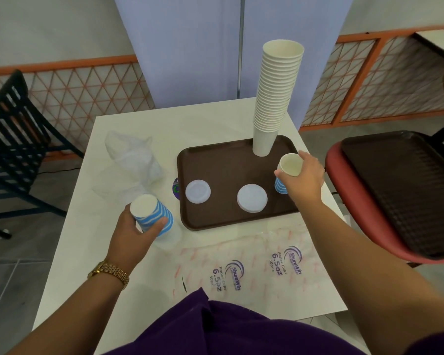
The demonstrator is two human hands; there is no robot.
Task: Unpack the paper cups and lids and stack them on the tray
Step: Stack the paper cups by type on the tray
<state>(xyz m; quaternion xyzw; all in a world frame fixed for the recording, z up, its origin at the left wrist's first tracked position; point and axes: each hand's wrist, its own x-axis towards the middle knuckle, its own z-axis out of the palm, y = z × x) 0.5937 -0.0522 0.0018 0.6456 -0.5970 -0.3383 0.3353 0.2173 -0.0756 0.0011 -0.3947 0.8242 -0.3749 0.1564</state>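
Fingers of the right hand point(305, 179) clasp a striped cup point(286, 175) upright, mouth up, at the tray point(215, 213) edge. Left hand point(136, 233) grips an upturned cup stack point(153, 213), bottom up, tilted.

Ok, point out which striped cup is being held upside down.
The blue-striped cup in the left hand, base up, off the tray. The right hand's cup is mouth up.
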